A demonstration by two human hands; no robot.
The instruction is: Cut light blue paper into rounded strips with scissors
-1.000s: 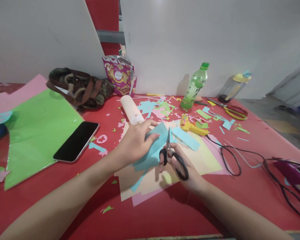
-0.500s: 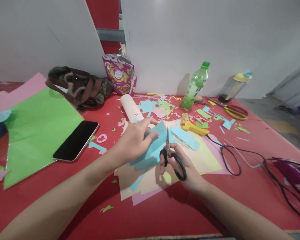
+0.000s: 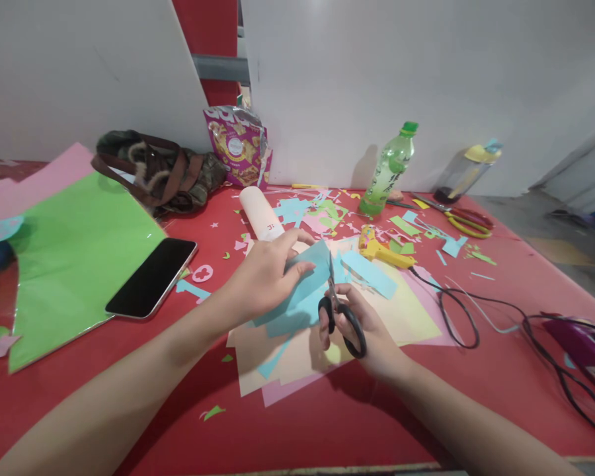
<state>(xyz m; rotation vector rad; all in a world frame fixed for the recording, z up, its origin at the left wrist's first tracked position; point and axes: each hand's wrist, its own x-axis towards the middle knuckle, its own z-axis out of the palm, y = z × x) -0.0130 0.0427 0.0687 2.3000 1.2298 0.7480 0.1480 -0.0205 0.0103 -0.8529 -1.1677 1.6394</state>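
red all across the table, sky blue on the paper, black handles and silver blades on the scissors! on the left, bright green fills the big sheet, with a black screen on the phone; far left, camouflage and brown straps on the bag, then purple with yellow prints on the snack packet, and far right, a green cap on the bottle, nearer, yellow on the glue gun!

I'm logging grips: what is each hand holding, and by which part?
The right hand holds black-handled scissors by the handle loops; the left hand holds blue paper near its upper edge.
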